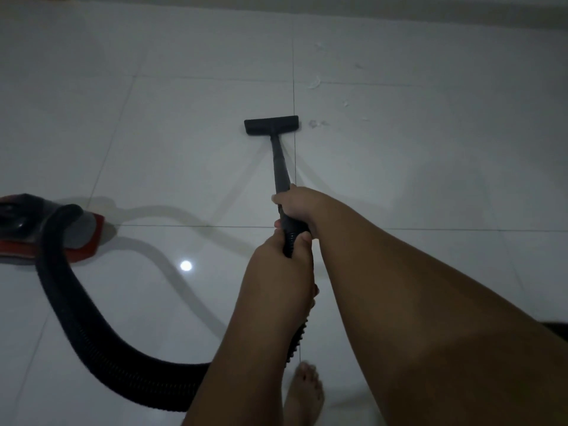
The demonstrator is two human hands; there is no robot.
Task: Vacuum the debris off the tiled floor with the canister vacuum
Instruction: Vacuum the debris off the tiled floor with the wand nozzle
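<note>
- The right hand [296, 206] grips the black wand [281, 167] on the side nearer the floor nozzle [271, 125]. The left hand [276, 256] grips the ribbed end just behind it — two hands, one wand.
- Debris [316, 123] — roughly six pale scraps — lies right of the nozzle and beyond it, the nearest just beside its right end.
- One canister vacuum [27, 229] sits well left of the nozzle, trailing one hose [92, 327] across the tiled floor [184, 133].
</note>
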